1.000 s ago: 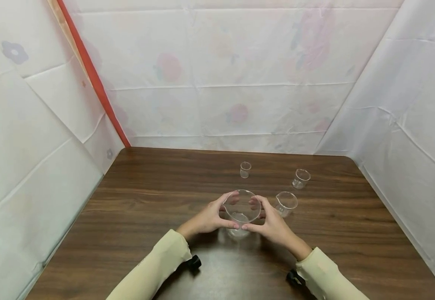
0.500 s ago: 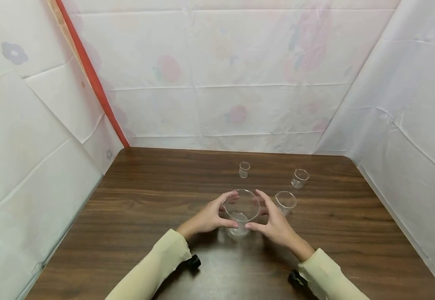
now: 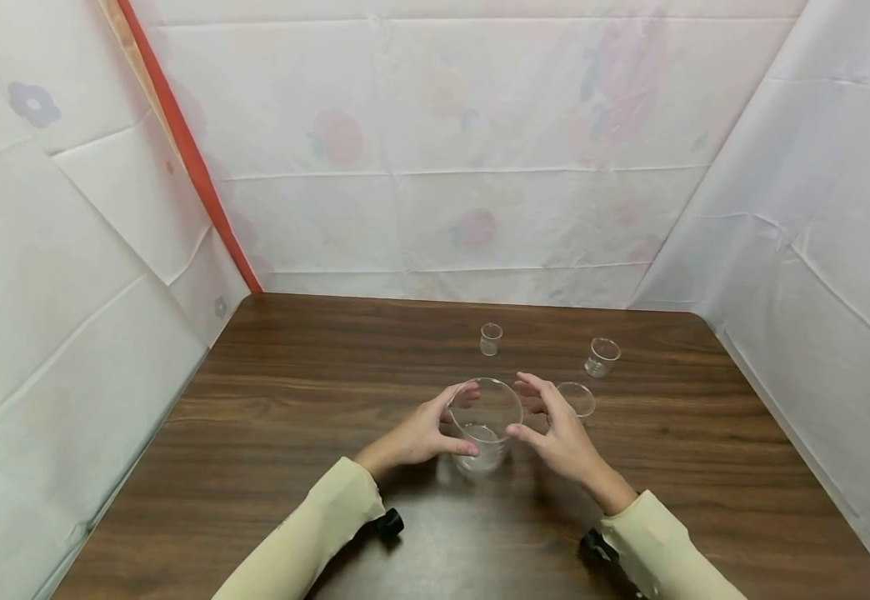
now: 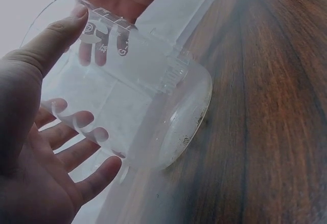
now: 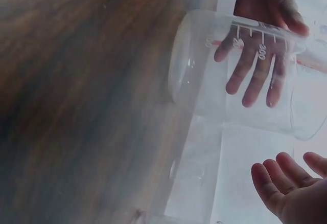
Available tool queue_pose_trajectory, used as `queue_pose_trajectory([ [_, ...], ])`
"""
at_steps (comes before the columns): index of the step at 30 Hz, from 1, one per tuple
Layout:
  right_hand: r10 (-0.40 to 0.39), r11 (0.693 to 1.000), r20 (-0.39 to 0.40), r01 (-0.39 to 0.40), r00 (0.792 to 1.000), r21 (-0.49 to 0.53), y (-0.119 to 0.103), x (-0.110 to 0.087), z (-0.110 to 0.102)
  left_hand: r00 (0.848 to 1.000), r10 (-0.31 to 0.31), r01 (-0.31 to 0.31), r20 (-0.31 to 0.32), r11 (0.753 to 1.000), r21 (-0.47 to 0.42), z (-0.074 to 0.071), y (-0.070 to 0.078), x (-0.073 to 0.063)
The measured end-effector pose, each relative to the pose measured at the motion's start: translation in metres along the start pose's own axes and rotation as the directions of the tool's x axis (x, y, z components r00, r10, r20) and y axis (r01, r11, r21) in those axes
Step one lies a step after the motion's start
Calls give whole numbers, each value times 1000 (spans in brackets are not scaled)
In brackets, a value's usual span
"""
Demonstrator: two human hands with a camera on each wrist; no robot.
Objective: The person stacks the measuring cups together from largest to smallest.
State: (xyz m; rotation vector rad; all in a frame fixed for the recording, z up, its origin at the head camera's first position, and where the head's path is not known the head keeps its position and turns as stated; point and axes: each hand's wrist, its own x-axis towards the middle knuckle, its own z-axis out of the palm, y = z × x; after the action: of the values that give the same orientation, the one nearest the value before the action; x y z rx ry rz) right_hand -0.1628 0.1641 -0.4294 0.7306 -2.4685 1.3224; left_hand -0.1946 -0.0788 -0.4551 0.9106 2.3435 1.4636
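Note:
A large clear glass beaker (image 3: 484,442) with white graduation marks stands upright on the brown wooden table. My left hand (image 3: 422,432) holds its left side, thumb at the front and fingers around the back. In the left wrist view the thumb lies on the glass of the beaker (image 4: 138,96) near the rim. My right hand (image 3: 561,435) is just right of the beaker, apart from it, with fingers relaxed. The right wrist view shows a gap between those fingertips and the beaker (image 5: 204,91). Behind the right hand, a medium beaker (image 3: 582,398) is partly hidden.
Farther back stand a smaller beaker (image 3: 602,358) at the right and a tiny one (image 3: 490,340) near the middle. Pale patterned sheets (image 3: 420,225) enclose the back and both sides of the table (image 3: 292,400). A red strip (image 3: 195,167) runs down the back left corner.
My right hand has let go of the large beaker and drawn away to the right, now covering part of the medium beaker. The left hand and the large beaker have stayed in place.

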Motion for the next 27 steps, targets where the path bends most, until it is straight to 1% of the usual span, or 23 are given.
queue_pose_trajectory([
  [8, 3, 1000, -6, -3, 1000, -4, 1, 3, -8, 1000, 0, 0, 1, 1000, 8, 0, 0, 1],
  [12, -9, 999, -26, 8, 1000, -32, 1, 6, -11, 1000, 4, -4, -2, 1000, 17, 0, 0, 1],
  [13, -10, 999, -32, 8, 999, -40, 1, 7, -11, 1000, 1, -1, 2, 1000, 18, -2, 5, 0],
  [19, -22, 997, -55, 18, 998, -82, 1, 10, -16, 1000, -3, 2, 6, 1000, 24, -3, 4, 0],
  [20, -25, 996, -57, 20, 998, -87, 0, 10, -17, 1000, 0, 0, 2, 1000, 24, -2, -1, 1],
  [27, -14, 992, -86, 3, 996, -125, -1, 13, -24, 1000, 1, -1, -1, 1000, 20, -1, -3, 2],
])
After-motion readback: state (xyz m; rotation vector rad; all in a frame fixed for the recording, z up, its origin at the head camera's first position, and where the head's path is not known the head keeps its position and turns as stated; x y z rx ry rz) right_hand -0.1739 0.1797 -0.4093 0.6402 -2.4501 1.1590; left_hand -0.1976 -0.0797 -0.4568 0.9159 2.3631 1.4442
